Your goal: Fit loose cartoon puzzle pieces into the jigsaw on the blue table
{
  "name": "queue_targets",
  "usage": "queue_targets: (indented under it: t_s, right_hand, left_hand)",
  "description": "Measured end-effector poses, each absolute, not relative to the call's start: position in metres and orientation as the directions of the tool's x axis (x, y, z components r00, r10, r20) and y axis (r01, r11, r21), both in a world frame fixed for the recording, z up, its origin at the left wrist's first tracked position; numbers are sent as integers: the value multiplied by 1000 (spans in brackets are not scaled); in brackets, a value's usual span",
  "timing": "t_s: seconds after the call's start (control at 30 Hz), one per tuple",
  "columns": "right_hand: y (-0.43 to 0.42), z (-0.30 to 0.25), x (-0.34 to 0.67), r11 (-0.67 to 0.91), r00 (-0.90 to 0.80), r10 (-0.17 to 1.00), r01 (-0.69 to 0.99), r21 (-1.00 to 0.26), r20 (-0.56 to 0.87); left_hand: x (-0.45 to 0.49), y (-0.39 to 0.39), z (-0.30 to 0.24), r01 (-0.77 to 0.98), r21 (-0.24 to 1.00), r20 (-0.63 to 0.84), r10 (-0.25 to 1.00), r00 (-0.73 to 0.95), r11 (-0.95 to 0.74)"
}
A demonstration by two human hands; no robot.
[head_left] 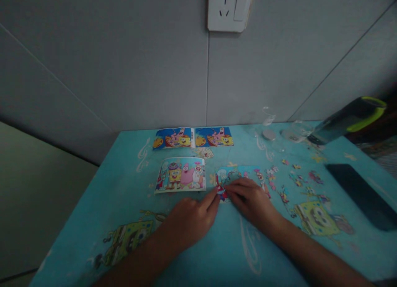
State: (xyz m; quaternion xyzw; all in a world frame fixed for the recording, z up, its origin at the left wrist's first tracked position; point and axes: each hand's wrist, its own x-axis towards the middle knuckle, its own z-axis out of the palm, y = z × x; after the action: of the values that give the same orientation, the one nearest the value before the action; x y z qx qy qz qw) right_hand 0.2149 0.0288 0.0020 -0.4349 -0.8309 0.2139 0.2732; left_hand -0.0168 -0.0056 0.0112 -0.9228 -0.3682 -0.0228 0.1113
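Note:
A partly assembled jigsaw puzzle (238, 170) with cartoon figures lies flat on the table, partly covered by my hands. At its lower left corner, my left hand (190, 218) has its fingers closed against the edge of a small red and blue puzzle piece (221, 193). My right hand (252, 201) pinches at the same piece from the right, and its fingertips nearly meet those of my left. Just left of the puzzle lies a picture card (182, 176) with similar figures. Loose puzzle pieces (284, 194) are scattered to the right of my right hand.
A blue picture strip (173, 139) lies near the wall. Clear plastic containers (296, 132) and a dark bottle (344, 117) with a green rim are at the back right. A black phone-like slab (361, 194) rests on the right of the patterned blue tablecloth (214, 254).

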Motion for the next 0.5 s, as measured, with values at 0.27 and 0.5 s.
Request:
queue_targets:
  t_s: [0.27,0.5]
  right_hand:
    - [23,6,216,611,-531,788,611,-503,311]
    - [13,16,217,667,-610,745,692,-277,271]
  left_hand:
    - [-15,-5,11,688,-144,143,673,725,-711]
    - [-15,-6,10,702,-105,175,682,710,-704]
